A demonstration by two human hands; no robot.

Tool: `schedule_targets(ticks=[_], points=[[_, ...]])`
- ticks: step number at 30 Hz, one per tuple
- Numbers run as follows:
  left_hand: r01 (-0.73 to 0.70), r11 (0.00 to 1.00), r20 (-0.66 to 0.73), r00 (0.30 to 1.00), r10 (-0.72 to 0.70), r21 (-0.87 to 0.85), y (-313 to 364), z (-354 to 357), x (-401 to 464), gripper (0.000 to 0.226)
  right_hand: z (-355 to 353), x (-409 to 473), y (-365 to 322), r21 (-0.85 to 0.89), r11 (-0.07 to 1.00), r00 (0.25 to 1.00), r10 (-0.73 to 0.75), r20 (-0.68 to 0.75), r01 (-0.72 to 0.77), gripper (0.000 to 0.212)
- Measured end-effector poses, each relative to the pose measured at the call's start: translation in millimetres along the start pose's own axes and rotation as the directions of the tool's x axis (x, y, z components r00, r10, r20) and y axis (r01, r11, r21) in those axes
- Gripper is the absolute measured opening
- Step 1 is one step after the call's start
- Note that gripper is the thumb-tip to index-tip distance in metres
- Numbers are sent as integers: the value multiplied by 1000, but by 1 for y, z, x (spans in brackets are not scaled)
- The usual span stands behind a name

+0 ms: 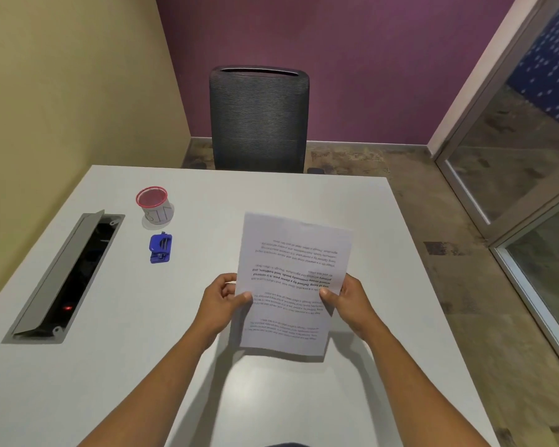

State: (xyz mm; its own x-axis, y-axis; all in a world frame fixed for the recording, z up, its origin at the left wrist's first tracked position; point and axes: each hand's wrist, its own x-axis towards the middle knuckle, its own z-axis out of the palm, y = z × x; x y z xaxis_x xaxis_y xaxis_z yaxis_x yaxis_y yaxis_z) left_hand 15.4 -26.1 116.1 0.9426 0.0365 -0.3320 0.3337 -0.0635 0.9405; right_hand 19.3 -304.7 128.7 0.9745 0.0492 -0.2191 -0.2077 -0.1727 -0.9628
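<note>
A printed sheet of paper [292,262] is held up above the white table [110,382], its text upside down to me. My left hand [221,301] pinches the sheet's left edge, thumb on the front and fingers behind. On the right edge, my right hand [349,300] grips it the same way. The paper may be more than one sheet; I cannot tell.
A blue stapler-like tool [160,248] lies left of the paper. Behind it stands a red mesh cup [154,204]. An open cable hatch [68,279] is set into the table's left side. A dark office chair [259,121] stands at the far edge. A glass partition [513,175] is on the right.
</note>
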Motion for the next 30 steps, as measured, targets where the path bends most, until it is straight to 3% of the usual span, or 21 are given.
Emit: schedule_targets(ticks=[3,9,14,21,30], points=[[-84,994,-13,996,86,70,12,5,7,20,5,1,-3,-13,1000,1000,-15,-6,15,31],[-227,969,-21,973,230,95,25,13,8,32,12,10,-4,41,998,989,-37,-144,43,31],[-239,968,-69,967,244,82,20,18,6,31,19,9,0,43,999,988,-18,-155,25,31],[-150,986,-115,981,158,77,7,22,8,30,31,7,21,22,998,981,61,-186,-58,29],[-234,967,-156,956,247,101,16,25,10,30,30,15,13,-5,1000,975,19,-220,-21,28]])
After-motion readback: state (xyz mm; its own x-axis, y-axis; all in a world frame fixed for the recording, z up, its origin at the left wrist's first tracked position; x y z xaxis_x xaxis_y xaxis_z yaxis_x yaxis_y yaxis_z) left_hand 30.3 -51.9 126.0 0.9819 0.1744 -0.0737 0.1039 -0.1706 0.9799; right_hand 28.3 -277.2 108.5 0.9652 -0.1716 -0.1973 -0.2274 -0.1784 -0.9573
